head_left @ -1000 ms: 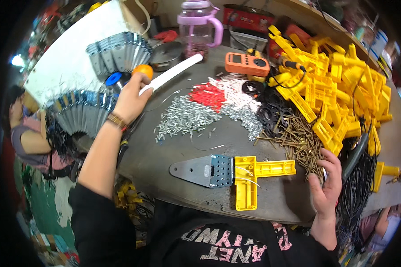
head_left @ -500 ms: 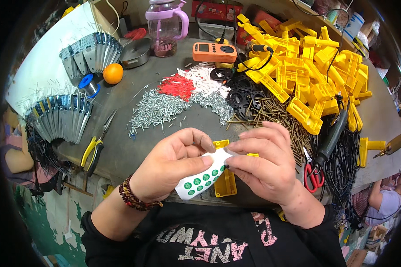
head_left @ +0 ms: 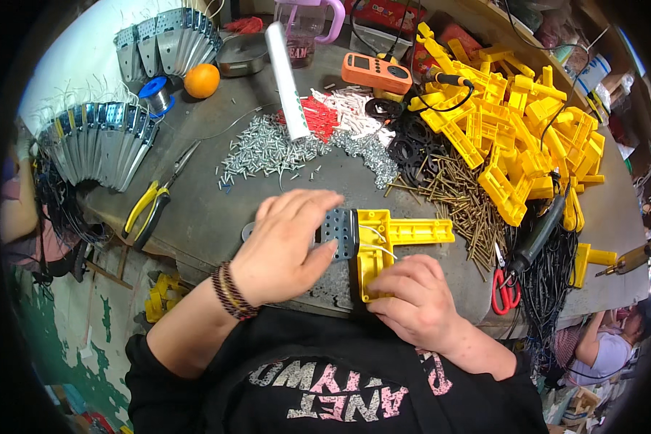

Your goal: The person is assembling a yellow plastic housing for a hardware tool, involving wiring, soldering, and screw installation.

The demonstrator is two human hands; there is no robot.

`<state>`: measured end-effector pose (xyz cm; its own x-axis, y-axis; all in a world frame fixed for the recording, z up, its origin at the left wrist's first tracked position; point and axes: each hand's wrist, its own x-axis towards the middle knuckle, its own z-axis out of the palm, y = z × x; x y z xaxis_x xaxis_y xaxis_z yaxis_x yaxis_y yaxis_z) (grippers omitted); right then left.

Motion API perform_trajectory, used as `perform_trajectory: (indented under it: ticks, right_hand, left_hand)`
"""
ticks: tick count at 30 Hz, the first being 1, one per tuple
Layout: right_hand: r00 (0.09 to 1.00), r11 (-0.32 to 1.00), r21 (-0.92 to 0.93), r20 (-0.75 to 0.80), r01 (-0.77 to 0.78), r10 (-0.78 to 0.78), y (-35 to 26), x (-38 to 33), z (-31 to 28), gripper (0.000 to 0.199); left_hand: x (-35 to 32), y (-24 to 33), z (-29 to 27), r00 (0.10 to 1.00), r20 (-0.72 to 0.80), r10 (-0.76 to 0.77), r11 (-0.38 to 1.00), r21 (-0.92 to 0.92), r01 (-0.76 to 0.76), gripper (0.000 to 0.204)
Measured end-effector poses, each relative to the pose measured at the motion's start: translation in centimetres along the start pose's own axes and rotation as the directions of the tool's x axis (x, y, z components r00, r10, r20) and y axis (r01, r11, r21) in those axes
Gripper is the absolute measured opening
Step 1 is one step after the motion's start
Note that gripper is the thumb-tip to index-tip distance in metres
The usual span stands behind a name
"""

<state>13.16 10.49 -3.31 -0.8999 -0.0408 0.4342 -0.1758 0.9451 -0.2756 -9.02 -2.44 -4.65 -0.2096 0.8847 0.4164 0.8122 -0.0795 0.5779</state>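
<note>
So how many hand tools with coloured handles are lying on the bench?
2: yellow-handled pliers at the bench's left edge, left of the left hand, and red-handled scissors right of the right hand. The clutter could hide more.

An orange meter (head_left: 377,72) with a small grey screen lies far beyond both hands (red box (head_left: 387,12) behind it).
</note>
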Motion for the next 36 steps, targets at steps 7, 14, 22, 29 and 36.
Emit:
perform_trajectory:
  ticks: [7, 14, 22, 29, 36]
  right_hand:
    - [0.975, 0.994, 0.046, -0.194, -0.1, 0.107, 1.0, -1.5, -0.4, 0.024]
    - [0.82, 0.743, -0.416, -0.481, -0.525, 0.31, 8.9, -9.8, -11.5, 0.019]
    - [0.143, -0.109, -0.416, -0.53, -0.903, 0.836, 18.1, -20.2, -19.6, 0.037]
    - [0.343, -0.112, -0.608, -0.58, -0.786, 0.739, 17.3, -19.1, -23.9, 0.026]
    - [0.613, 0.097, -0.696, -0.548, -0.712, 0.569, 15.6, -16.0, -32.2, 0.022]
  left_hand:
    - [0.2, 0.4, 1.1, 0.996, 0.039, 0.076, 0.996, 0.044, -0.078, 0.058]
    - [-1.5, 0.9, 0.1, 0.989, 0.093, 0.114, 0.981, 0.145, -0.127, 0.078]
    - [-1.7, 3.7, -0.2, 0.998, 0.035, 0.046, 0.98, 0.194, -0.052, 0.073]
    - [-2.6, 4.4, -0.6, 0.998, 0.062, 0.011, 0.991, 0.131, -0.019, 0.063]
    - [-1.7, 5.3, 0.6, 0.992, 0.067, 0.11, 0.992, 0.062, -0.114, 0.056]
